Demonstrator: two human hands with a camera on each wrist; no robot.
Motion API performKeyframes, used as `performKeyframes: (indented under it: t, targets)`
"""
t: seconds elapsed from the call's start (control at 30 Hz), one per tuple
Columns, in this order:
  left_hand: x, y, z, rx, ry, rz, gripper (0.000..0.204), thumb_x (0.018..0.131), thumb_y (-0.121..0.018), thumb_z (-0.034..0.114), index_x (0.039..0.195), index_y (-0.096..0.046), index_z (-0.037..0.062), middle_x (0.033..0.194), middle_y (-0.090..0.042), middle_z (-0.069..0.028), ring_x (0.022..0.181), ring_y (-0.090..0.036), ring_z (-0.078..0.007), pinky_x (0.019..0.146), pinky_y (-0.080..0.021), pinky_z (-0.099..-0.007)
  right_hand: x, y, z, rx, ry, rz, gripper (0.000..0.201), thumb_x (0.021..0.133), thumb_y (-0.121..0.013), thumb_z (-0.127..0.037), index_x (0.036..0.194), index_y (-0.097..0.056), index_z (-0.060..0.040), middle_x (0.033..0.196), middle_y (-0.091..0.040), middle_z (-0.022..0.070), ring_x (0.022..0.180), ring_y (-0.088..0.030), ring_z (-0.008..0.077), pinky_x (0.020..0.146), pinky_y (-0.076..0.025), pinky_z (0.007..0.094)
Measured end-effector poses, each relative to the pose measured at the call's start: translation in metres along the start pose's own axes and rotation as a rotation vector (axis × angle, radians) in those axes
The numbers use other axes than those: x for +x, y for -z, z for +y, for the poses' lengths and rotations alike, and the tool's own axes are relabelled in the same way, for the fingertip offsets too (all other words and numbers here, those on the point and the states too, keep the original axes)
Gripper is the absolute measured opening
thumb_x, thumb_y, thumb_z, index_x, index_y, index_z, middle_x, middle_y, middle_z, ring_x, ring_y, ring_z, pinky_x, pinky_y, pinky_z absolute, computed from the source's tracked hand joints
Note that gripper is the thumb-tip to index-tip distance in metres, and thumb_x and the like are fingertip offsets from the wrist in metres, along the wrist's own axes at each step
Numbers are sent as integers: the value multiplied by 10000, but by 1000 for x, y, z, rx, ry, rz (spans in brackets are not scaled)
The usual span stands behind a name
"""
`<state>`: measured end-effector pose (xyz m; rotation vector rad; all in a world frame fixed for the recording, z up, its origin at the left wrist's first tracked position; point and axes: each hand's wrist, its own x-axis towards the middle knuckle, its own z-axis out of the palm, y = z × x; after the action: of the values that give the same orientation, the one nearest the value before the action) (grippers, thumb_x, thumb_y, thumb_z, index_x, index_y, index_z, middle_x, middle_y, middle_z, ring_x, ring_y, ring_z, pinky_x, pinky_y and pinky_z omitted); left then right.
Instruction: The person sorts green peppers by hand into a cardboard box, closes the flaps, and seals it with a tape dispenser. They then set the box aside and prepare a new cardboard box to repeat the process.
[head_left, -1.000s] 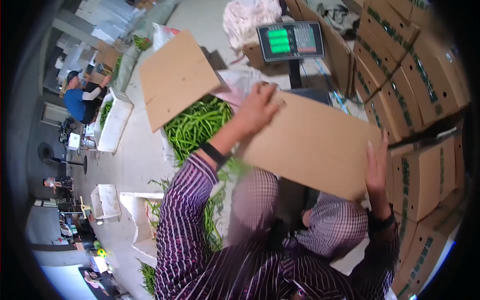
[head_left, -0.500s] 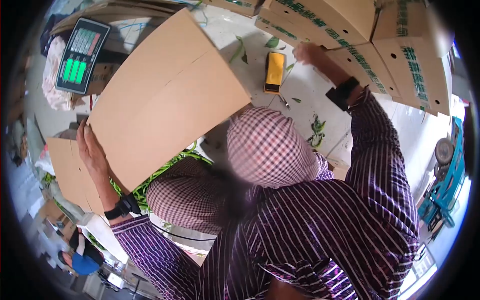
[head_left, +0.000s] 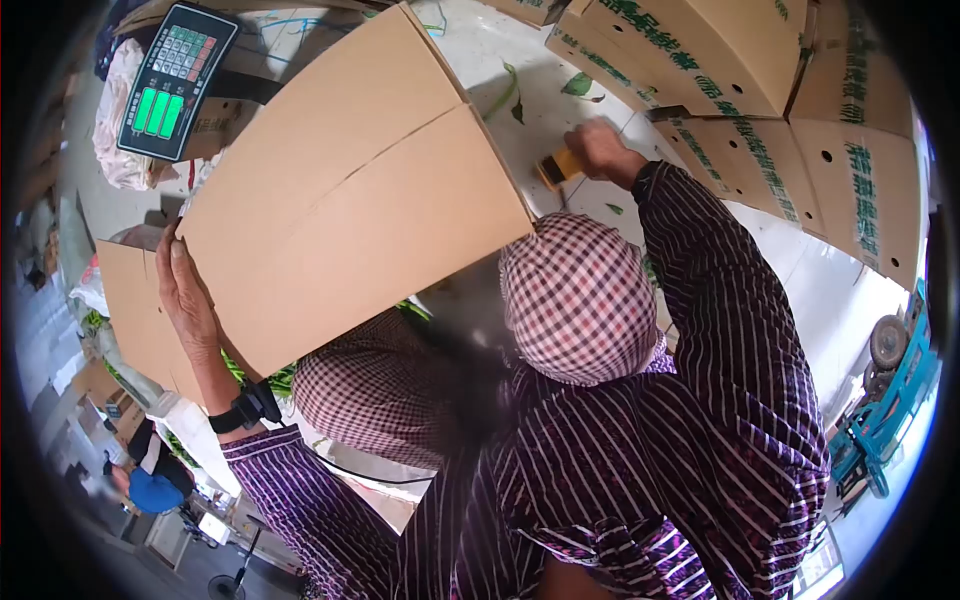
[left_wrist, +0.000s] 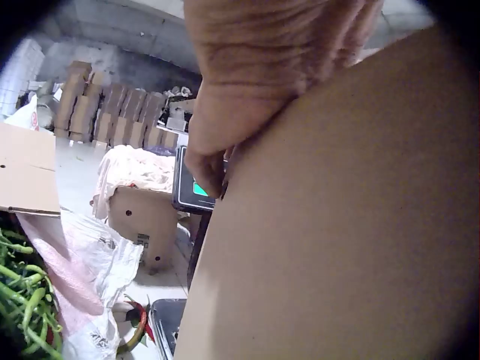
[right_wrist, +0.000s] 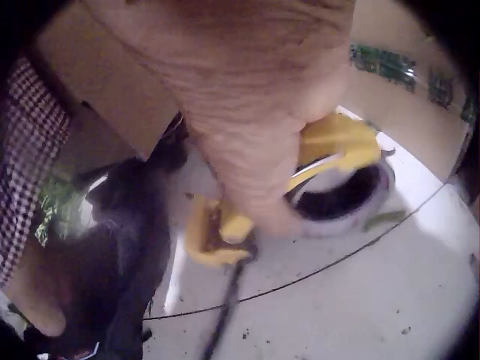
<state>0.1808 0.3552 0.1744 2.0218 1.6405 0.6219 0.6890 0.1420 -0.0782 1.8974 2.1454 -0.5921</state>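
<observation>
A large cardboard box (head_left: 340, 200) lies across the knees in the head view, a seam running over its upper face. My left hand (head_left: 188, 300) rests along its left edge, fingers fairly straight; in the left wrist view the hand (left_wrist: 277, 82) lies against the cardboard (left_wrist: 337, 225). Over the floor at the right, my right hand (head_left: 604, 150) grips a yellow tape dispenser (head_left: 560, 168). The right wrist view has the hand (right_wrist: 255, 135) around the dispenser's yellow body (right_wrist: 341, 142), with a roll of tape (right_wrist: 379, 196) in it; the fingertips are hidden.
A scale display (head_left: 178, 82) stands at the upper left. Stacked printed boxes (head_left: 740, 150) fill the upper right. Green peppers (left_wrist: 26, 300) lie beside a pink and white sack (left_wrist: 75, 277). Loose leaves (head_left: 577, 85) are on the floor, and a teal cart (head_left: 880, 420) stands far right.
The box has swung round and now lies across the knees. My right hand left it, reached to the floor and took hold of the yellow dispenser. My left hand stayed at the box's edge.
</observation>
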Motion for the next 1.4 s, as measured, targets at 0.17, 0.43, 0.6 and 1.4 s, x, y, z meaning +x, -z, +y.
performKeyframes:
  t: [0.17, 0.43, 0.6, 1.4]
  targets:
    - [1, -2, 11, -7, -12, -4, 461, 1018, -424, 320, 1297, -509, -37, 1288, -553, -158, 1216, -495, -238, 1054, -354, -336, -49, 7, 38, 710, -362, 390, 393, 715, -738, -224, 1033, -623, -24, 937, -653, 164, 885, -639, 279, 768, -483, 390]
    - [4, -2, -3, -83, -66, -2, 438, 1022, -425, 298, 1297, -512, -31, 1259, -561, -156, 1204, -498, -246, 1043, -359, -337, -77, 67, 18, 893, -609, 453, 564, 725, -752, -349, 1122, -579, 12, 1029, -658, 195, 978, -642, 321, 857, -480, 375]
    - [7, -4, -5, 239, -264, 117, 347, 987, -478, 234, 1247, -586, 31, 1232, -573, -170, 1152, -524, -313, 1003, -395, -385, -81, 40, -5, 307, -587, 523, 511, 701, -761, -329, 1076, -597, -23, 903, -681, 199, 891, -666, 357, 793, -515, 409]
    - [-22, -26, 181, 283, -615, -78, 500, 867, -649, 257, 1323, -498, 118, 1263, -550, -170, 1148, -528, -323, 972, -405, -527, -128, 224, -77, 982, -212, 964, 513, 735, -788, -264, 1102, -527, -17, 967, -637, 130, 884, -611, 188, 816, -479, 317]
